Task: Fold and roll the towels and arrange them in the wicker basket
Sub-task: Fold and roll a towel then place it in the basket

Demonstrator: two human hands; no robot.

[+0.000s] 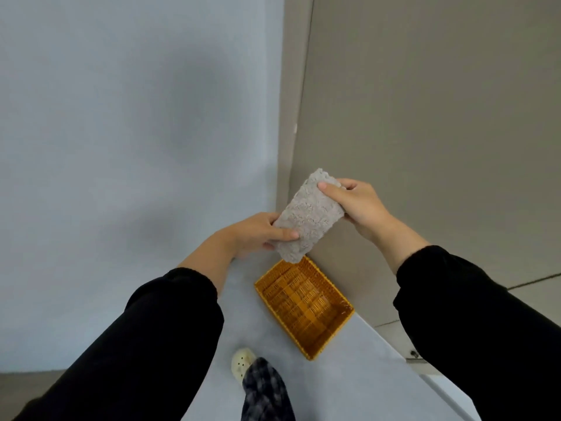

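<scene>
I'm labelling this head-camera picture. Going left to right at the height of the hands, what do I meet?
left sleeve → left hand → towel → right hand → right sleeve. The basket sits lower in the picture, so it is left out.

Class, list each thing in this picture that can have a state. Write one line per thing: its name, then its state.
towel: gathered into a compact bundle, held in the air above the far end of the basket
left hand: grips the towel's lower end
right hand: grips the towel's upper end
wicker basket: upright, open-topped, no towel inside
</scene>
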